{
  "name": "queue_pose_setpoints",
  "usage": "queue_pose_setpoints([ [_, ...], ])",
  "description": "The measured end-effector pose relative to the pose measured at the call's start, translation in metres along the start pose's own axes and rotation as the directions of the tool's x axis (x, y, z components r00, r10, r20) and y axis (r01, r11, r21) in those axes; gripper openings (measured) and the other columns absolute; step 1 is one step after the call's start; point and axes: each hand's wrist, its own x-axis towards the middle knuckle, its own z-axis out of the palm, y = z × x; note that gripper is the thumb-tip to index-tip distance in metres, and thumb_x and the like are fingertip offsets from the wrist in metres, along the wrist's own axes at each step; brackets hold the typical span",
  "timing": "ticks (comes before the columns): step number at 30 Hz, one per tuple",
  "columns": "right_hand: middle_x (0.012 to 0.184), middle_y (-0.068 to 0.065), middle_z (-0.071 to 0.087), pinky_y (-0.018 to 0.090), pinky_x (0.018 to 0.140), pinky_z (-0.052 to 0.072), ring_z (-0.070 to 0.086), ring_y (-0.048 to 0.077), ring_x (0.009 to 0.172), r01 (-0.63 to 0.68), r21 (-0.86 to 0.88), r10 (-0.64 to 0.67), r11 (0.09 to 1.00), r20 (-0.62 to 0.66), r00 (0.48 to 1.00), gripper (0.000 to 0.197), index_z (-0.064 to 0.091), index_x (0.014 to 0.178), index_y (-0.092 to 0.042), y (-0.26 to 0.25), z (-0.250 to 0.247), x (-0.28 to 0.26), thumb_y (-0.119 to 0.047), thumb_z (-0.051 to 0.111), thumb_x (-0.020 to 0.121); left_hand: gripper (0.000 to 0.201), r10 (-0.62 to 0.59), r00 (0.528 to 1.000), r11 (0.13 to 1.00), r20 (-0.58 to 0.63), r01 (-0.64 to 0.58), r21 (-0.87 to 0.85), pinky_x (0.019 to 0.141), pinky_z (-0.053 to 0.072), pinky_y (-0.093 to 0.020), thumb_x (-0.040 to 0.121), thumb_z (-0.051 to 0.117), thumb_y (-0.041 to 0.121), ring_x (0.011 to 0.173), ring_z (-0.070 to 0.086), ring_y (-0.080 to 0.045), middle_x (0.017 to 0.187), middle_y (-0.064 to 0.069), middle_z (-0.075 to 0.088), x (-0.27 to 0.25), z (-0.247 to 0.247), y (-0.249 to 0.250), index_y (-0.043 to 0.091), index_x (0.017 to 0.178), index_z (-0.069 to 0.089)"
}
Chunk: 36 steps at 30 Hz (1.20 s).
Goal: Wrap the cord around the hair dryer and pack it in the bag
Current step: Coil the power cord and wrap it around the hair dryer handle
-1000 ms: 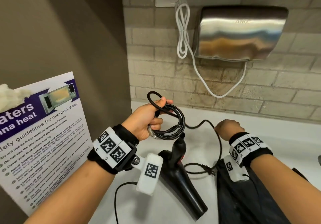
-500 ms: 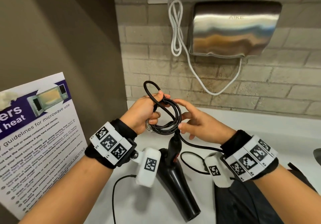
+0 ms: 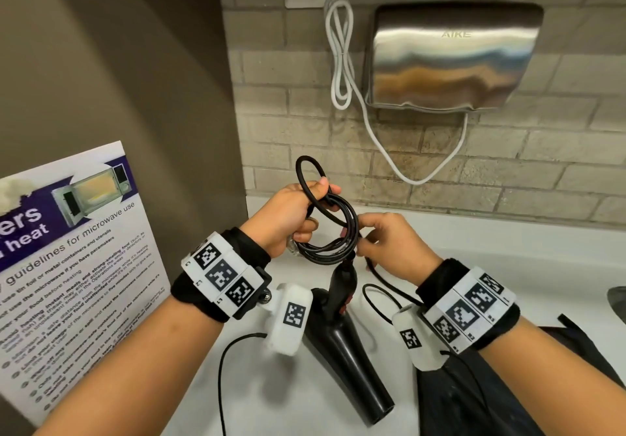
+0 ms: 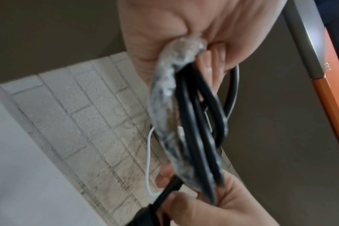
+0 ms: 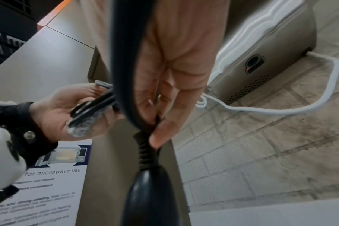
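Since a half second ago your right hand (image 3: 389, 246) has closed in, now pinching the cord (image 3: 333, 232) just above the strain relief. Your left hand (image 3: 291, 215) grips the coil, roughly three or four loops. Keep each new loop the same size and feed slack smoothly. One hair dryer (image 3: 345, 344) hangs nose-down over the counter (image 3: 508, 266); one black bag (image 3: 474, 395) lies right of it.

Poster (image 3: 74, 266) crowds the left; bare counter (image 3: 508, 266) lies open rightward.
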Motion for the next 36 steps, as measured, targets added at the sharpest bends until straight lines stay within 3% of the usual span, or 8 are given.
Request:
queue_pose_setpoints([
  [8, 0.084, 0.0, 0.063, 0.021, 0.07, 0.052, 0.05, -0.001, 0.065, -0.182, -0.135, 0.134, 0.974, -0.307, 0.942, 0.032, 0.07, 0.1, -0.006, 0.045, -0.035, 0.022, 0.009, 0.046, 0.084, 0.026, 0.038, 0.998, 0.997, 0.053, -0.041, 0.058, 0.033, 0.015, -0.011, 0.099, 0.035, 0.021, 0.033, 0.017, -0.002, 0.058, 0.015, 0.063, -0.008, -0.015, -0.001, 0.018, 0.095, 0.061],
  [11, 0.084, 0.002, 0.062, 0.007, 0.054, 0.042, 0.048, -0.001, 0.063, -0.238, -0.153, 0.188, 0.959, -0.283, 0.941, 0.031, 0.069, 0.1, -0.003, 0.057, -0.034, 0.024, 0.009, 0.045, 0.084, 0.027, 0.089, 0.995, 0.996, 0.041, -0.089, 0.002, 0.034, 0.015, -0.011, 0.099, 0.035, 0.02, 0.034, 0.017, -0.002, 0.058, 0.016, 0.06, -0.009, -0.02, -0.001, 0.02, 0.09, 0.061],
  [16, 0.1, 0.012, 0.07, 0.022, 0.079, 0.042, 0.058, 0.018, 0.085, -0.272, -0.272, 0.21, 0.923, -0.237, 0.949, 0.028, 0.071, 0.095, -0.002, 0.079, -0.018, 0.025, 0.009, 0.048, 0.084, 0.024, 0.117, 0.993, 0.993, 0.029, -0.117, -0.007, 0.034, 0.016, -0.011, 0.098, 0.037, 0.018, 0.034, 0.018, -0.002, 0.061, 0.014, 0.054, -0.008, -0.019, -0.012, 0.019, 0.088, 0.059],
  [22, 0.12, 0.007, 0.06, 0.033, 0.094, 0.046, 0.051, 0.026, 0.115, -0.244, -0.666, 0.354, 0.704, 0.031, 0.935, 0.038, 0.06, 0.118, -0.019, 0.075, -0.003, 0.023, -0.002, 0.054, 0.085, 0.018, 0.193, 0.98, 0.979, 0.056, -0.196, 0.059, 0.036, 0.017, -0.01, 0.097, 0.038, 0.013, 0.033, 0.019, -0.002, 0.052, 0.019, 0.051, -0.006, -0.019, -0.015, 0.016, 0.09, 0.054],
  [26, 0.097, -0.006, 0.065, 0.008, 0.07, 0.04, 0.057, 0.004, 0.086, -0.025, -0.076, 0.015, 0.997, -0.129, 0.991, 0.022, 0.063, 0.106, -0.022, 0.009, -0.002, 0.017, -0.031, 0.048, 0.093, 0.019, 0.206, 0.977, 0.976, 0.057, -0.209, 0.062, 0.036, 0.017, -0.009, 0.097, 0.039, 0.011, 0.033, 0.019, -0.001, 0.057, 0.011, 0.046, -0.004, -0.019, -0.012, 0.017, 0.089, 0.055],
  [28, 0.095, -0.005, 0.067, 0.012, 0.077, 0.045, 0.061, 0.002, 0.088, 0.072, 0.23, -0.063, 0.97, -0.049, 0.997, 0.028, 0.061, 0.101, -0.028, -0.022, -0.002, 0.013, -0.046, 0.042, 0.089, 0.019, 0.216, 0.975, 0.973, 0.048, -0.22, 0.074, 0.036, 0.016, -0.01, 0.096, 0.039, 0.011, 0.033, 0.02, -0.001, 0.063, 0.004, 0.039, -0.002, -0.018, -0.012, 0.017, 0.089, 0.055],
  [31, 0.096, 0.011, 0.066, 0.039, 0.083, 0.05, 0.064, 0.03, 0.088, 0.104, 0.255, -0.108, 0.961, 0.002, 0.994, 0.018, 0.057, 0.095, -0.024, -0.038, 0.003, 0.012, -0.038, 0.049, 0.089, 0.018, 0.227, 0.973, 0.969, 0.046, -0.231, 0.092, 0.036, 0.016, -0.011, 0.096, 0.041, 0.012, 0.033, 0.02, -0.001, 0.064, 0.001, 0.038, 0.002, -0.015, -0.011, 0.019, 0.088, 0.056],
  [36, 0.079, -0.006, 0.054, 0.034, 0.065, 0.049, 0.062, 0.011, 0.062, 0.159, 0.245, -0.153, 0.956, -0.044, 0.987, 0.024, 0.042, 0.078, -0.021, -0.031, 0.008, 0.011, -0.003, 0.056, 0.087, 0.016, 0.192, 0.978, 0.977, 0.084, -0.198, 0.074, 0.035, 0.016, -0.01, 0.096, 0.042, 0.015, 0.033, 0.019, -0.002, 0.061, 0.007, 0.052, 0.002, -0.008, -0.011, 0.017, 0.092, 0.057],
])
